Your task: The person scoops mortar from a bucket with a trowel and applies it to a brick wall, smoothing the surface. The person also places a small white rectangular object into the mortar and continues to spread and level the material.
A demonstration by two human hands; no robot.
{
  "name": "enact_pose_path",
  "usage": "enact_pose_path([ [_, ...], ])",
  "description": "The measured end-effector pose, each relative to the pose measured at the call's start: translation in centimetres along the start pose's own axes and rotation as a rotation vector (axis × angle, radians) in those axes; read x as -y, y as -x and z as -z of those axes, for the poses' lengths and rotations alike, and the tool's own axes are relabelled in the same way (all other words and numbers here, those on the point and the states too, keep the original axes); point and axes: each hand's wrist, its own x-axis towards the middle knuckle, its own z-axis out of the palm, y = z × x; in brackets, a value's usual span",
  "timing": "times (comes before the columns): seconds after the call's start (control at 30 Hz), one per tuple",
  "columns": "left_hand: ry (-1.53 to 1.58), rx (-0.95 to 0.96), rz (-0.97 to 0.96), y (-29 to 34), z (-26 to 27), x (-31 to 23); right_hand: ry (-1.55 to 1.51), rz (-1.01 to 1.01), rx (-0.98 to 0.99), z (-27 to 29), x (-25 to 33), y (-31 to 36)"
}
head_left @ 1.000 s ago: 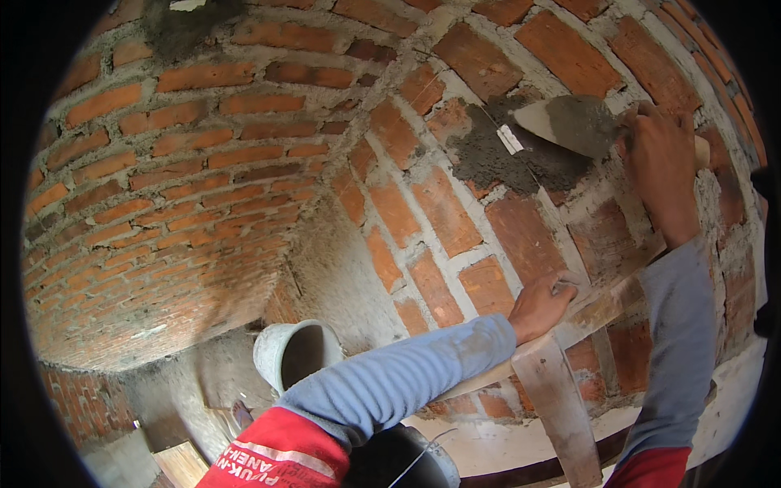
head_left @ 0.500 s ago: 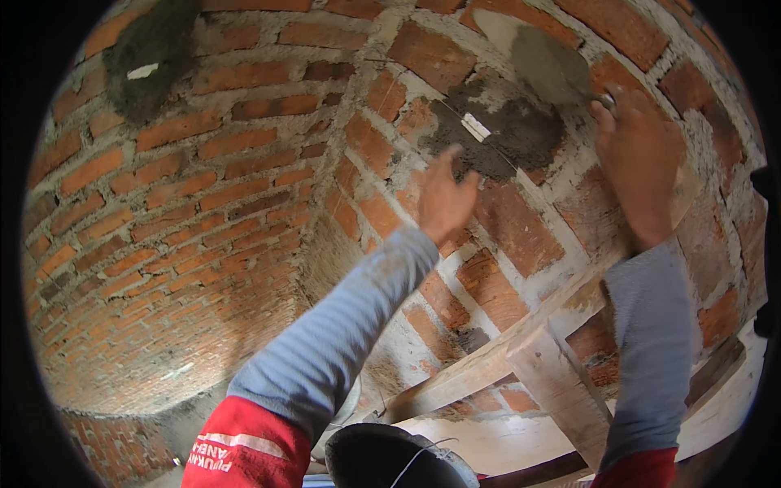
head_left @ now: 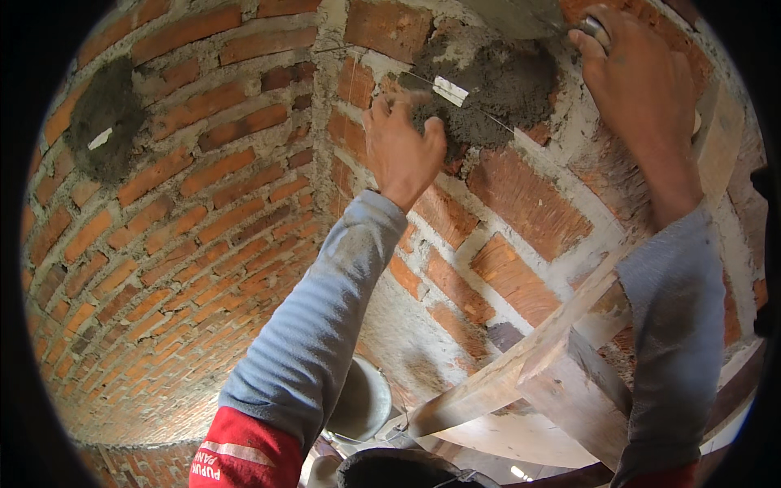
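Note:
My right hand, at the upper right, is closed round the handle of a trowel. The mortar-smeared blade reaches left along the brick wall, above a wet grey mortar patch. A small white chip is set in that patch, and a thin string runs past it. By the patch's left edge is my left hand, its fingers bent and the thumb apart. Nothing shows in it, though its fingertips are partly hidden against the wall.
A second mortar patch with a white chip is on the left brick wall. Wooden beams cross in front of the right wall, below my right arm. A bucket and a dark container are low in the middle.
My left hand has shifted left along the mortar patch, its fingers more bent. The right hand and trowel have moved up relative to the patch. The view has turned, showing more of the bucket.

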Motion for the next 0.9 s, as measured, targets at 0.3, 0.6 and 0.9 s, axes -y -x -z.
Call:
enact_pose_path([
  [0.3,-0.125,-0.007,-0.028,0.2,-0.6,1.8,-0.144,-0.105,0.036,2.8,1.4,0.8],
  [0.6,-0.211,-0.128,-0.189,-0.9,-0.9,2.2,-0.13,-0.162,0.074,1.6,1.2,0.8],
  [0.9,-0.078,-0.125,-0.322,-0.3,-1.2,1.7,-0.1,-0.202,0.213,2.6,1.5,0.2],
])
